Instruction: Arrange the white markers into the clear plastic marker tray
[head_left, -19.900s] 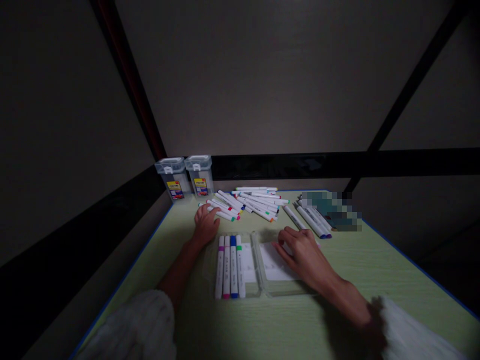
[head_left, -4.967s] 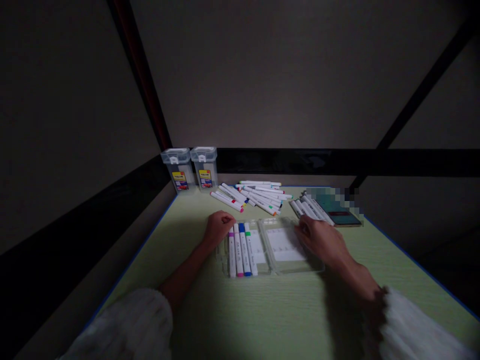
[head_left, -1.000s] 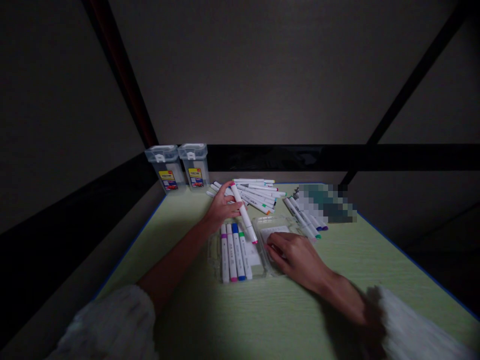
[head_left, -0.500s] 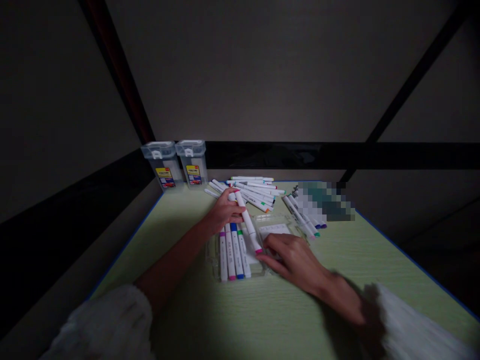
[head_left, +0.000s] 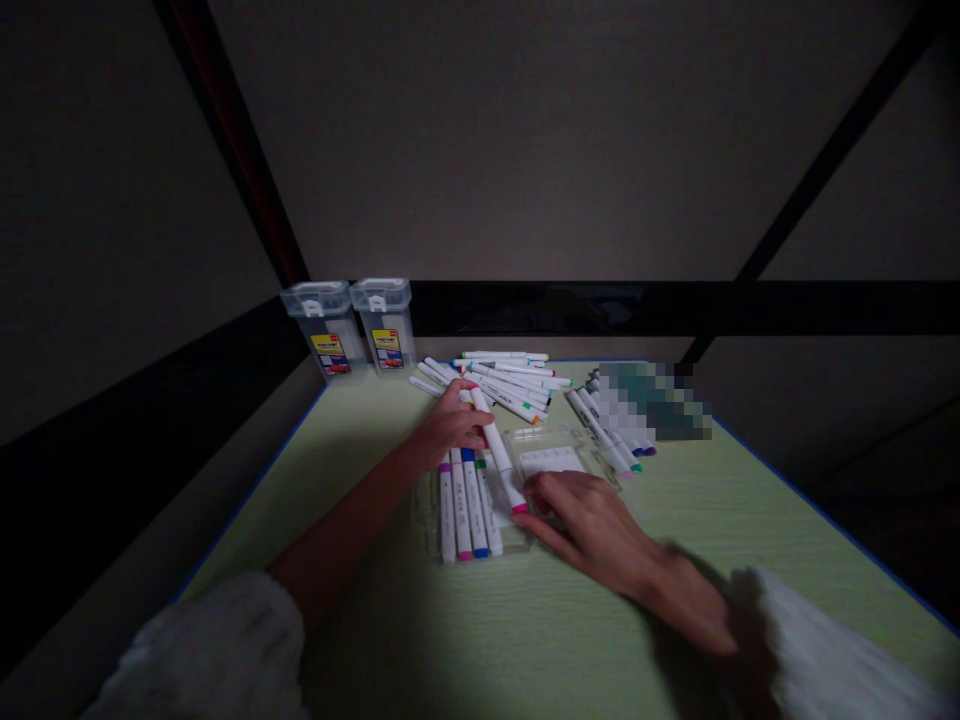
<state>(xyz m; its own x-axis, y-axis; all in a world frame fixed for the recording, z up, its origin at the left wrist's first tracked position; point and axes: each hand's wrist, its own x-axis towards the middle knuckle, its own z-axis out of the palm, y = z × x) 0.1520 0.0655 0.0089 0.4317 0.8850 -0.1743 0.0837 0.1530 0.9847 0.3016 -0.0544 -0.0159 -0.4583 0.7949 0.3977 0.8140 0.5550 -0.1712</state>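
A white marker (head_left: 494,445) with pink ends slants over an open clear plastic case (head_left: 431,540). My left hand (head_left: 454,425) grips its far end, fingers wrapped around the barrel. At the marker's near pink end, the thumb and curled fingers of my right hand (head_left: 589,515) close on the tip. Below, in the case's left half, several white markers (head_left: 469,510) lie side by side with purple, pink, blue and green markings. The case's right half holds a white insert (head_left: 551,460), partly hidden behind my right hand.
Behind the case lies a loose pile of markers (head_left: 510,385). More markers (head_left: 604,430) lie to the right, beside a pixelated dark green patch (head_left: 652,400). Two lidded clear bins (head_left: 326,330) stand at the back left of the light green table (head_left: 465,640), against the wall.
The marker between my hands has shifted very slightly toward me at its near end. Both hands otherwise stay almost where they were.
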